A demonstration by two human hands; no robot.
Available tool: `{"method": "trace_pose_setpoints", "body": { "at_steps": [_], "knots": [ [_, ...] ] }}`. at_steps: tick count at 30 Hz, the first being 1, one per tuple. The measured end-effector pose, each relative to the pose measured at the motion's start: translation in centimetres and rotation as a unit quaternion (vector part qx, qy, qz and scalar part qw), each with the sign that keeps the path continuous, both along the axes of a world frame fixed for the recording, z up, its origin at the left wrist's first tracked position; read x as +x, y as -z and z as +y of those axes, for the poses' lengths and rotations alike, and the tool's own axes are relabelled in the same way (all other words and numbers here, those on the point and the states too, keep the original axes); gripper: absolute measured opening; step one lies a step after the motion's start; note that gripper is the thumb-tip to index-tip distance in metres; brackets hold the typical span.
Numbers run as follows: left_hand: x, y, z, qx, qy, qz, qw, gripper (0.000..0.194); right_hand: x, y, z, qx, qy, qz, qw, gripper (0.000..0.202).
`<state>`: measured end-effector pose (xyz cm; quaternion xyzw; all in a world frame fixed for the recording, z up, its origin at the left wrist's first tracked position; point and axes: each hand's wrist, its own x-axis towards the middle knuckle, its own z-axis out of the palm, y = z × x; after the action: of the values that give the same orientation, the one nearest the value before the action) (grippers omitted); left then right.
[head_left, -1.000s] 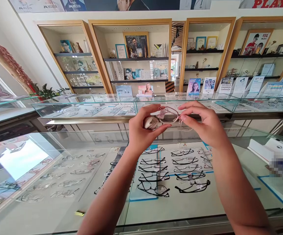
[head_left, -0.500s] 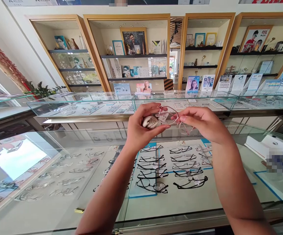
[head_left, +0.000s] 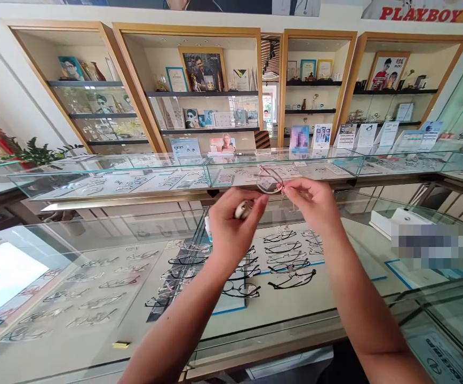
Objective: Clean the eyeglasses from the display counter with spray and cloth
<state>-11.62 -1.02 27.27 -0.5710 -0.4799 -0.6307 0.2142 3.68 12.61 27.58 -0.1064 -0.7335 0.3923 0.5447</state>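
My right hand (head_left: pixel 310 200) pinches a pair of pink, thin-rimmed eyeglasses (head_left: pixel 260 181) between thumb and fingertips, holding them up above the glass counter. One round lens points left, towards my other hand; the rest of the frame is partly hidden by my right fingers. My left hand (head_left: pixel 231 226) is curled closed around a crumpled white wad that looks like cloth (head_left: pixel 242 210). Its thumb and fingertips lie just below the lens, and I cannot tell whether they touch the rim. Beneath both hands, rows of dark-framed eyeglasses (head_left: pixel 282 247) lie inside the counter.
A glass display counter (head_left: pixel 107 354) spans the front, with clear-framed eyeglasses (head_left: pixel 102 301) at left and a small yellow piece (head_left: pixel 120 345). A white box-like object (head_left: pixel 402 217) stands at right. Behind run another glass case (head_left: pixel 143 166) and wooden wall shelves (head_left: pixel 266 53).
The view has swung right. My left hand has dropped from around the lens, its fingers curling closer over the white cloth. The pink eyeglasses have tilted in my right hand.
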Motion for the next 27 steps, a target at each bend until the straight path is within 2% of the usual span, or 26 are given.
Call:
{"method": "trace_pose_setpoints", "body": {
  "at_steps": [2,4,7,9,12,16,19,21,22,25,27],
  "knots": [
    [2.0,0.7,0.2,-0.081,0.065,-0.043,0.994,0.015,0.5,1.7,-1.3,0.033,0.055,0.023,0.998,0.016],
    [3.6,1.6,0.8,-0.151,0.111,-0.109,0.976,0.023,1.1,3.5,-2.6,0.082,0.120,0.048,0.988,0.013],
    [5.1,2.8,1.7,-0.207,0.158,-0.195,0.946,0.037,2.0,6.2,-3.7,0.141,0.214,0.068,0.964,0.013],
    [5.8,3.5,2.2,-0.229,0.180,-0.227,0.929,0.041,2.6,7.6,-4.0,0.154,0.257,0.065,0.952,0.016],
    [6.8,4.1,3.0,-0.263,0.196,-0.245,0.912,0.043,3.9,9.2,-4.1,0.155,0.278,0.051,0.947,0.020],
    [8.0,4.4,4.5,-0.319,0.188,-0.242,0.897,0.043,6.5,10.2,-4.0,0.147,0.268,0.032,0.952,0.023],
    [8.7,4.1,6.4,-0.348,0.155,-0.176,0.908,0.033,9.0,11.1,-2.7,0.083,0.262,0.043,0.961,0.022],
    [8.9,3.6,8.1,-0.376,0.136,-0.100,0.911,0.026,10.9,12.2,-0.9,-0.006,0.273,0.071,0.959,0.022],
    [9.0,3.3,9.0,-0.405,0.129,-0.049,0.904,0.023,12.0,13.0,0.2,-0.052,0.281,0.085,0.955,0.022],
    [9.3,2.8,12.0,-0.512,0.102,0.126,0.844,0.014,14.8,15.9,3.6,-0.147,0.287,0.060,0.945,0.030],
    [9.6,3.0,13.8,-0.540,0.132,0.256,0.791,0.011,16.1,17.7,5.4,-0.176,0.264,0.006,0.948,0.043]
  ]
}}
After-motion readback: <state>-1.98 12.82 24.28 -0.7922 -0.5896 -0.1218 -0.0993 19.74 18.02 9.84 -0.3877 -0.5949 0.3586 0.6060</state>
